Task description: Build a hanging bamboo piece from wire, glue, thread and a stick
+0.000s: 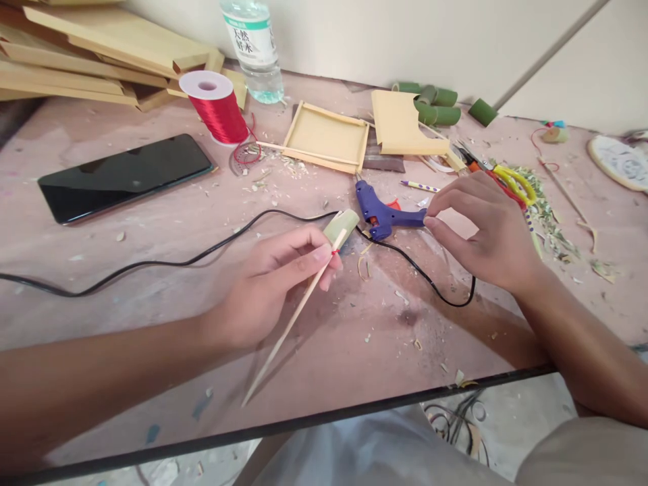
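Note:
My left hand (283, 277) is closed around a short, pale green bamboo piece (347, 226) and a thin wooden stick (283, 337). A red thread (335, 252) is wound around the stick where it crosses the bamboo. The stick's long end slants down toward the table's front edge. At the right, my right hand (480, 223) has thumb and forefinger pinched together, right by the handle end of a blue glue gun (387, 212). Whatever sits between those fingertips, if anything, is too small to make out. The glue gun lies on the table, its nozzle pointing away.
A black cord (202, 260) runs across the table. Behind stand a red thread spool (215, 111), a water bottle (256, 50) and a shallow wooden tray (327, 135). A phone (126, 177) lies left. Yellow-handled scissors (516, 182), green bamboo pieces (440, 104) and shavings (547, 223) lie right.

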`<control>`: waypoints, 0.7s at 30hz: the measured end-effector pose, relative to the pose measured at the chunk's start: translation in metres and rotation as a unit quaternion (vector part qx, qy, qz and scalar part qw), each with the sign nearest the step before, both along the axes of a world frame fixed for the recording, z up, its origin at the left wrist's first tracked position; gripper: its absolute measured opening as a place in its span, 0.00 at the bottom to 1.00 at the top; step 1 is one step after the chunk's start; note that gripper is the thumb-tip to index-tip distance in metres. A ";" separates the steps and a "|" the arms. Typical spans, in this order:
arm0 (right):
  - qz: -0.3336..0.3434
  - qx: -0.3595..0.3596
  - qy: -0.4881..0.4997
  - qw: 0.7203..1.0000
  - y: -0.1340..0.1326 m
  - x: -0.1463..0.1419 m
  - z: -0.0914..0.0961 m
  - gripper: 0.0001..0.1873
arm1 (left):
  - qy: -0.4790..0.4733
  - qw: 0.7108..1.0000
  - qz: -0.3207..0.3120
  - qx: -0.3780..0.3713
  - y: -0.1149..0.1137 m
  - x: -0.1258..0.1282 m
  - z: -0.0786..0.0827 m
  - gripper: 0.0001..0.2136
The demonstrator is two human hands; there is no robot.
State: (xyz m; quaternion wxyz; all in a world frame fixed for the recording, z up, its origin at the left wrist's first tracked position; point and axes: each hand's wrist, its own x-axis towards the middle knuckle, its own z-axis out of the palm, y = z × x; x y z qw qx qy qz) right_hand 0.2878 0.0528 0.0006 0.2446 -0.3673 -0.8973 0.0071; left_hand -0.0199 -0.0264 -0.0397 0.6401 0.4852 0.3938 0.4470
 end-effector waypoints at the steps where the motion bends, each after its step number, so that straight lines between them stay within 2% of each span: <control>1: 0.003 0.000 0.004 1.000 0.000 0.000 0.000 0.04 | 0.000 1.000 0.003 0.002 0.000 0.000 0.000 0.14; 8: 0.029 -0.001 0.023 0.999 -0.006 -0.003 -0.005 0.03 | 0.009 0.997 0.058 0.052 0.009 -0.004 0.002 0.16; 12: 0.110 -0.029 0.028 0.993 -0.025 -0.026 -0.003 0.06 | 0.031 0.987 0.095 0.123 0.015 -0.008 0.009 0.14; 14: 0.171 -0.106 0.045 0.978 -0.040 -0.046 0.001 0.08 | 0.047 0.977 0.115 0.174 0.017 -0.010 0.017 0.15; 15: 0.189 -0.183 0.072 0.962 -0.048 -0.058 0.004 0.12 | 0.053 0.969 0.128 0.202 0.019 -0.010 0.023 0.16; 17: 0.180 -0.330 0.118 0.919 -0.060 -0.079 0.011 0.21 | 0.065 0.953 0.149 0.255 0.022 -0.008 0.037 0.17; 18: 0.165 -0.378 0.146 0.899 -0.064 -0.088 0.014 0.23 | 0.069 0.945 0.157 0.278 0.024 -0.007 0.044 0.18; 19: 0.158 -0.395 0.167 0.889 -0.066 -0.096 0.018 0.22 | 0.073 0.938 0.160 0.297 0.027 -0.005 0.051 0.19; 21: 0.147 -0.372 0.217 0.890 -0.065 -0.105 0.028 0.12 | 0.061 0.920 0.175 0.345 0.033 0.000 0.063 0.19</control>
